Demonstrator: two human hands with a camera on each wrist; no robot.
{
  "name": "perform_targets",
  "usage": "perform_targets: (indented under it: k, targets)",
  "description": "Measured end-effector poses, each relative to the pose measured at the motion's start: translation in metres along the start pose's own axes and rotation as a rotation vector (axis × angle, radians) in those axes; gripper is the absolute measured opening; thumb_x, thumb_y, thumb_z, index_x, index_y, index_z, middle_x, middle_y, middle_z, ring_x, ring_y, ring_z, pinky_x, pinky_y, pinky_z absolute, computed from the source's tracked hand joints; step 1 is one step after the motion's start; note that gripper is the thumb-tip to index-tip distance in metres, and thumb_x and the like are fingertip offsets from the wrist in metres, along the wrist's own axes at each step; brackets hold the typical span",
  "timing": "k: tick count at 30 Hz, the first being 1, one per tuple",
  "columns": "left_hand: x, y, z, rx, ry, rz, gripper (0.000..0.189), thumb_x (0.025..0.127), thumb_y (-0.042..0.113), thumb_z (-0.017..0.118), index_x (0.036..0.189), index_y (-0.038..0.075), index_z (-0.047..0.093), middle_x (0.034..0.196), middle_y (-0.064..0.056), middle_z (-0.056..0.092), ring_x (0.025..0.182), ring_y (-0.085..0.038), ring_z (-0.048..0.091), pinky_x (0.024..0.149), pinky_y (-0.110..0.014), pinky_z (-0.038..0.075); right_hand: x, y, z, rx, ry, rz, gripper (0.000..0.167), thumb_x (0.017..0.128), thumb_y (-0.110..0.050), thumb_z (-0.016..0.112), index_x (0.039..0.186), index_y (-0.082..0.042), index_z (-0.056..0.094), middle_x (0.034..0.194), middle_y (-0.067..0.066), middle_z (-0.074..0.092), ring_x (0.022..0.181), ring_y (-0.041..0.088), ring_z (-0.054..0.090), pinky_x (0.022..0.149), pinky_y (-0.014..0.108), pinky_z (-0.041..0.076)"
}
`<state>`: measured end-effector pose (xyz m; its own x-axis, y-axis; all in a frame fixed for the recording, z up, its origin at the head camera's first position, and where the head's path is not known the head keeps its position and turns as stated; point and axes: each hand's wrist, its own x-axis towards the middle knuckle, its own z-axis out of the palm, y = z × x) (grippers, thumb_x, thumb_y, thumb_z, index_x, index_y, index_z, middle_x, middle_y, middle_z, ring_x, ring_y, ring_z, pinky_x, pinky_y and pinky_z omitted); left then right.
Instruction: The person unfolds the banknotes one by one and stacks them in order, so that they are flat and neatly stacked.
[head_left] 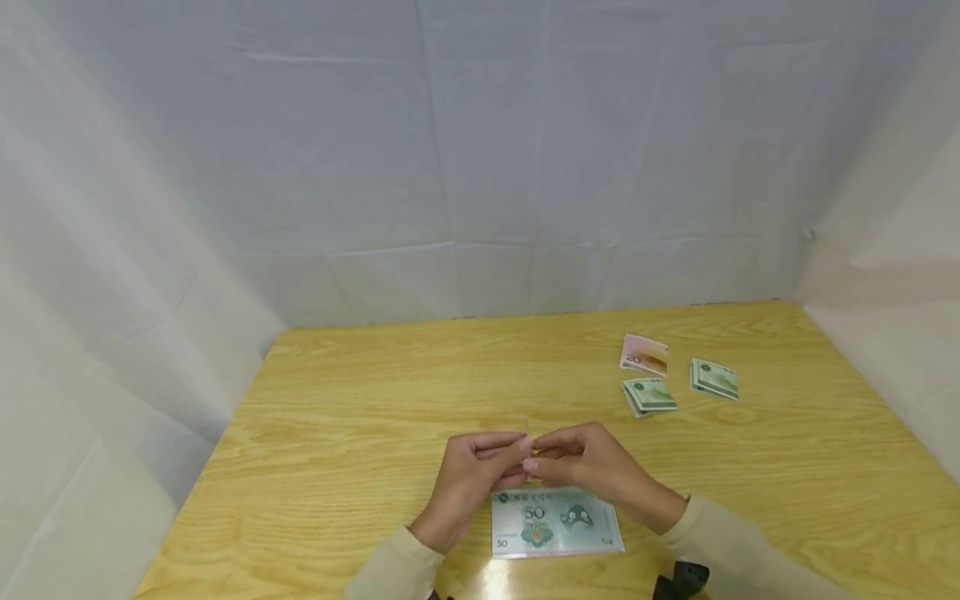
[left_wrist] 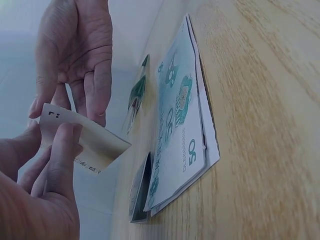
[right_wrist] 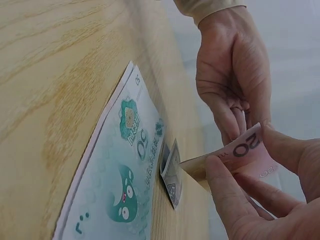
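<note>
One wood-grained table (head_left: 375, 375) lies beneath everything, with a green 50 note (head_left: 555, 529) flat near its front edge, on top of at least one other sheet. Around that note's far edge, the left hand (head_left: 472, 473) and right hand (head_left: 592, 462) meet, both pinching a raised 20 note (left_wrist: 104, 145) that sits between their thumbs and fingertips. Of similar small size, two folded green notes (head_left: 651, 395) and a pink 20 note (head_left: 641, 353) rest farther back, rightward.
</note>
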<state>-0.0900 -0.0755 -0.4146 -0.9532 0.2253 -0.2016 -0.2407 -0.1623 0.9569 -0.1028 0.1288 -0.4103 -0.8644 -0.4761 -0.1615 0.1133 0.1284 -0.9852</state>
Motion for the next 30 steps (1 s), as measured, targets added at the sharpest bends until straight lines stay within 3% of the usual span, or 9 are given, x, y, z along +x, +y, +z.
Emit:
perform_targets:
  k: [7,13,19,25,30]
  targets:
    - [0.000,-0.001,0.000,0.001,0.001,0.009,0.040,0.094,0.014,0.075,0.122,-0.011,0.065,0.109,-0.025,0.072,0.088,-0.024,0.075,0.081,-0.032,0.063,-0.002,-0.003,0.001,-0.005,-0.027,-0.028,0.046,0.096,-0.024,0.073,0.128,0.008,0.064,0.112,0.017,0.073,0.101,0.031,0.071,0.088,0.044,0.062]
    - [0.000,0.000,0.001,0.018,-0.007,0.001,0.036,0.096,0.010,0.071,0.126,-0.008,0.064,0.110,-0.024,0.072,0.091,-0.026,0.075,0.082,-0.031,0.062,-0.005,-0.006,-0.003,-0.006,0.001,0.035,0.047,0.095,-0.021,0.074,0.130,0.008,0.062,0.113,0.016,0.072,0.101,0.027,0.070,0.087,0.041,0.063]
    - [-0.002,0.002,0.002,0.085,0.018,0.002,0.031,0.097,0.008,0.068,0.123,-0.008,0.065,0.107,-0.022,0.073,0.089,-0.026,0.075,0.079,-0.032,0.064,-0.009,-0.009,-0.009,0.001,0.027,0.063,0.046,0.094,-0.006,0.066,0.133,0.015,0.054,0.110,0.017,0.070,0.099,0.027,0.069,0.084,0.039,0.064]
    - [-0.005,0.003,-0.001,0.099,0.041,0.011,0.025,0.091,0.001,0.071,0.113,-0.010,0.067,0.098,-0.020,0.074,0.080,-0.021,0.074,0.076,-0.034,0.065,-0.013,-0.007,-0.017,-0.028,0.064,0.056,0.030,0.094,0.000,0.061,0.121,0.013,0.061,0.098,0.015,0.071,0.091,0.027,0.071,0.079,0.040,0.065]
    - [-0.007,0.002,-0.008,0.155,0.065,0.021,0.024,0.089,0.002,0.074,0.109,-0.010,0.067,0.093,-0.017,0.075,0.073,-0.017,0.071,0.066,-0.026,0.064,-0.018,-0.006,-0.023,-0.082,0.151,0.099,0.023,0.095,-0.003,0.065,0.115,0.009,0.066,0.100,0.016,0.064,0.086,0.025,0.068,0.074,0.040,0.065]
